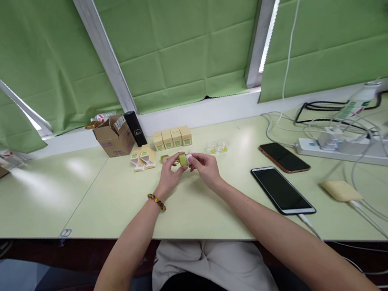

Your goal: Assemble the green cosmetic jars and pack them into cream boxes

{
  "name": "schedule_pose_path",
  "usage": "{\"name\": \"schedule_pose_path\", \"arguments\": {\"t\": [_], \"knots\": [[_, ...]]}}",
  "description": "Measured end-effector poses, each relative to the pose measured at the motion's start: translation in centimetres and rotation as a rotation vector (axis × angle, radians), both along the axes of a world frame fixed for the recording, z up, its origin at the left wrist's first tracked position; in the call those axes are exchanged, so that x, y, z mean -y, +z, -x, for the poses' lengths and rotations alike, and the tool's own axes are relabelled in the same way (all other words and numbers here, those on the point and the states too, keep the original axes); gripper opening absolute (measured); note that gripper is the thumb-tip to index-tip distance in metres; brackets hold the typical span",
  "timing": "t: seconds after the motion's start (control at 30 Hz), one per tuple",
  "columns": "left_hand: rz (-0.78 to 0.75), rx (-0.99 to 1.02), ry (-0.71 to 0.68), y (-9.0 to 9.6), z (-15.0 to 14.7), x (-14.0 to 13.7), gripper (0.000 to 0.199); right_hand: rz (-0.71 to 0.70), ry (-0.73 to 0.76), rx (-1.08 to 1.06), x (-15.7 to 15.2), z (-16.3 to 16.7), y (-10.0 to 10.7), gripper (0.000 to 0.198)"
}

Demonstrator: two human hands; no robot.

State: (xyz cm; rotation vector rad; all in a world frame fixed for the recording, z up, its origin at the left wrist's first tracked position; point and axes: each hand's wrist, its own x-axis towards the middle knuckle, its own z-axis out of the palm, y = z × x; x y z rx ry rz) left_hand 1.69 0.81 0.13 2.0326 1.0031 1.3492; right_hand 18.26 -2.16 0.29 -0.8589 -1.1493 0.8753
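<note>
Over the pale green counter [89,198], at mid-depth, we hold a small green jar [183,159] between both hands. Left hand [170,175]: grip pinched on the jar's left side, fingertips pressed to it. Right hand [205,167]: grip pinched on the jar's right side, where a small white piece shows; what that piece is we cannot tell. The jar is short, round and bright green, raised just above the counter.

Behind it, a row of four cream cartons [172,138] with green squares stands closed. Left of them, a brown cardboard box [115,136] stands open, contents not readable. Two opened cartons [143,158] lie flat nearby. A clear tray [217,147] holds small yellow items. Two phones [282,190] lie to the right.
</note>
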Motion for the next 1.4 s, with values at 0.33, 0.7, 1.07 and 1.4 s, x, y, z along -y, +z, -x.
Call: {"name": "schedule_pose_path", "arguments": {"t": [0.33,0.7,1.07,1.4], "knots": [[-0.087,-0.080,0.006,0.2,-0.5,1.1,0.055,0.046,0.010,-0.046,-0.1,0.3,-0.4,0.052],[-0.137,0.054,-0.066,-0.2,-0.6,1.1,0.062,0.098,0.061,-0.093,0.5,1.1,0.3,0.054],[0.275,0.461,-0.295,-0.3,-1.0,-0.1,0.050,-0.256,-0.263,0.426,1.2,-0.3,0.4,0.040],[0.369,0.482,-0.474,0.1,-1.4,0.9,0.048,-0.407,-0.287,0.843,0.7,-1.0,-0.5,0.034]]}}
